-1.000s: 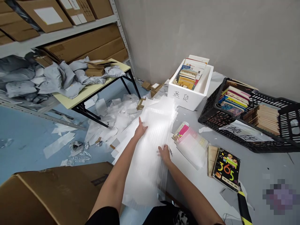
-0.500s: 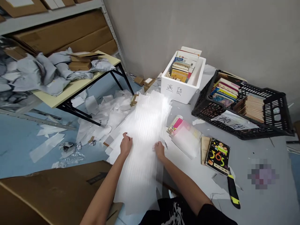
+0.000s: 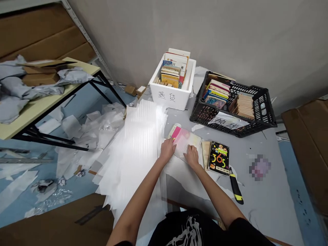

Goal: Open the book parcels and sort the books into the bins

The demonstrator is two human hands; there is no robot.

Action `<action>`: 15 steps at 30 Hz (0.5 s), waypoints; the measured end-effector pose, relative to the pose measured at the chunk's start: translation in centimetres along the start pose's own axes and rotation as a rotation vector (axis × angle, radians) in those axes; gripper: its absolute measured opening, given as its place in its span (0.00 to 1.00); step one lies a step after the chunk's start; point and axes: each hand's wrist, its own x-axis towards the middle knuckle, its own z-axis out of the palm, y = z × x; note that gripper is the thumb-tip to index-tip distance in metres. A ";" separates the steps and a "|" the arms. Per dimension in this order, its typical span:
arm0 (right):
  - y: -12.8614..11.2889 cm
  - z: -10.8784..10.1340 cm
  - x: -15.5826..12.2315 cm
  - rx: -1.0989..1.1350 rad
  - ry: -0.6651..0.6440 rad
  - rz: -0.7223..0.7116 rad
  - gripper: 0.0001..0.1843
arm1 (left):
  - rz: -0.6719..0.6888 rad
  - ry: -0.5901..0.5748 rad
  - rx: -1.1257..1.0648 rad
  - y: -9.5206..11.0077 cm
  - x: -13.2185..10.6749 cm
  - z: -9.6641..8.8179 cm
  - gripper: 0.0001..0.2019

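My left hand [image 3: 167,149] and my right hand [image 3: 191,155] both rest on a book wrapped in a translucent foam sleeve [image 3: 185,140], which lies flat on the grey surface [image 3: 258,201]. The fingers of both hands press down on its near edge, partly curled. A pink and yellow cover shows through the sleeve. To the left spreads a big pile of white foam sheets [image 3: 133,150]. Just right of my right hand lies a black "365" book [image 3: 219,158] on top of a tan book.
A black-and-yellow utility knife [image 3: 235,187] lies right of my arm. A white foam box of books [image 3: 172,80] and a black crate of books [image 3: 232,102] stand by the wall. A table with grey bags [image 3: 38,89] and cardboard boxes [image 3: 307,136] flank the area.
Both hands left the pile of white foam sheets and moved right onto the sleeved book. The view swung right.
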 end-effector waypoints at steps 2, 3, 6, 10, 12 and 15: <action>0.4 0.7 -0.7 0.011 -0.034 -0.032 0.12 | -0.043 -0.031 0.004 1.3 1.8 1.3 0.18; 0.5 1.1 -1.2 0.027 -0.039 -0.044 0.09 | -0.065 -0.047 0.004 1.6 2.5 1.9 0.17; 0.7 1.7 -2.7 0.074 -0.037 -0.058 0.10 | -0.121 -0.075 -0.008 1.3 3.9 2.6 0.15; 2.2 1.3 -3.6 0.172 0.113 0.107 0.17 | -0.153 -0.097 -0.062 0.7 4.2 2.3 0.09; 3.2 1.0 -3.2 0.364 0.179 0.284 0.28 | -0.115 -0.122 -0.113 0.6 4.0 1.7 0.07; 4.5 0.7 -2.3 0.603 0.129 0.445 0.36 | -0.027 -0.138 -0.204 0.8 3.8 0.6 0.11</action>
